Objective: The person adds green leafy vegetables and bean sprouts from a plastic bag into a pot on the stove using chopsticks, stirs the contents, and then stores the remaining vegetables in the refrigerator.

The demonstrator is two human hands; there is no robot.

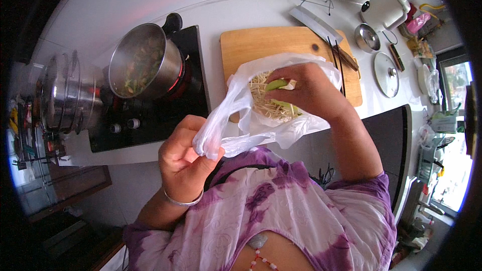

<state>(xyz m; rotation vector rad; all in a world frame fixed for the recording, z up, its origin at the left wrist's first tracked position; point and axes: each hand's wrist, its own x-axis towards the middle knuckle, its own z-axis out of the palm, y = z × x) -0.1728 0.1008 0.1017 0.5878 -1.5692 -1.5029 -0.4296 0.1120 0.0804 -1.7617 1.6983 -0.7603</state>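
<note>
My left hand (184, 162) grips the gathered edge of a thin white plastic bag (212, 131), which hangs partly over the counter's front edge. Inside the bag's wide mouth lies a heap of pale bean sprouts (259, 96). Reaching in from the right, my right hand (307, 88) has thumb and fingers around a light green vegetable piece (276, 84) just above the sprouts. More green shows low in the heap. Under and behind the bag is a wooden cutting board (260, 45).
A steel pot (169, 64) of steaming chopped food stands tilted-looking on a black cooktop (197, 82) with a red-glowing burner. A stacked steamer (67, 94) is further left. A cleaver (316, 22) and dark chopsticks (336, 58) lie at the board's right. Beyond are a glass lid (384, 79) and steel bowl (366, 38).
</note>
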